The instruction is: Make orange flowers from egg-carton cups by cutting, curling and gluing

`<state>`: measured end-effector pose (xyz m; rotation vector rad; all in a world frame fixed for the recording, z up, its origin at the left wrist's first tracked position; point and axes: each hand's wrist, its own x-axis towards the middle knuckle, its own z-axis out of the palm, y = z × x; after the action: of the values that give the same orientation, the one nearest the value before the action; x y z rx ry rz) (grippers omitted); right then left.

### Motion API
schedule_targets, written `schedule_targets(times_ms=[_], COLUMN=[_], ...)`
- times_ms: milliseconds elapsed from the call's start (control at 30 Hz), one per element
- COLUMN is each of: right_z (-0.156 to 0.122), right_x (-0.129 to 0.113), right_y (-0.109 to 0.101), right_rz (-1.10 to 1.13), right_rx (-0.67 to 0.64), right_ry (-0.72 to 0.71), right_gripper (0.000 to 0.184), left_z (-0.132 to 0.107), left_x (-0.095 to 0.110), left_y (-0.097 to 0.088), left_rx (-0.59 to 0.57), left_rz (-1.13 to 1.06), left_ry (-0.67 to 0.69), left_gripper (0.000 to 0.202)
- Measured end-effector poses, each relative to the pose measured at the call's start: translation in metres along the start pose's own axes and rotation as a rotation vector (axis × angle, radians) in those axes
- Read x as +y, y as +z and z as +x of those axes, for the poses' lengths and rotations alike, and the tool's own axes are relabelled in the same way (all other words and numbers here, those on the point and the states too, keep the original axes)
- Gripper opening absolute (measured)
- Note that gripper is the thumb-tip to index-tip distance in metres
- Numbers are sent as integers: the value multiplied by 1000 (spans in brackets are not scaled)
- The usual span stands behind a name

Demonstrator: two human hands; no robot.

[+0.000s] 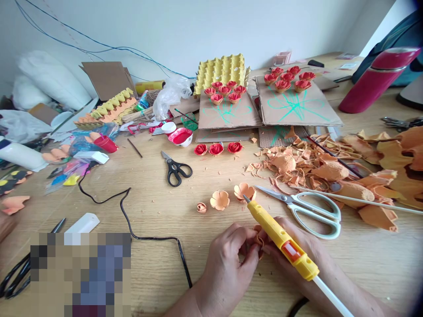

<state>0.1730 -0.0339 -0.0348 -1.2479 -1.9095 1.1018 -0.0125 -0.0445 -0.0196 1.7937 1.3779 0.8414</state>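
Note:
Near the front edge, my left hand (228,259) pinches a small curled orange egg-carton petal piece (259,240). My right hand (302,235) is closed around a yellow hot glue gun (274,231), a white glue stick coming out of its back end; its fingertips also reach the petal piece, partly hidden by the gun. The gun's nozzle points away, in front of an orange petal cup (251,193). Beside that cup lie a second petal cup (220,200) and a small rolled bud (201,208). White-handled scissors (335,211) rest right of my hands.
Three red paper roses (216,149) stand beyond, near black scissors (175,169) and a red paint dish (181,137). More red roses sit on cardboard (297,105). Orange carton scraps (284,163) heap at right, before a red flask (370,83). A black cord (148,238) crosses the left.

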Motion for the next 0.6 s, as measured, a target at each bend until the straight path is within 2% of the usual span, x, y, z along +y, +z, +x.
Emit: schedule_targets(times_ms=[167, 333, 600], right_z=[0, 2, -1], right_x=[2, 2, -14], right_y=[0, -1, -8], right_rz=[45, 60, 2], right_rx=[10, -16, -56], right_ry=[28, -5, 18], right_gripper=[10, 9, 13], left_z=[-2, -2, -3], left_x=[1, 2, 0], left_y=[1, 1, -2], left_rx=[6, 1, -21], left_rz=[-1, 1, -60], left_ry=[-22, -31, -33], left_gripper=[19, 20, 21])
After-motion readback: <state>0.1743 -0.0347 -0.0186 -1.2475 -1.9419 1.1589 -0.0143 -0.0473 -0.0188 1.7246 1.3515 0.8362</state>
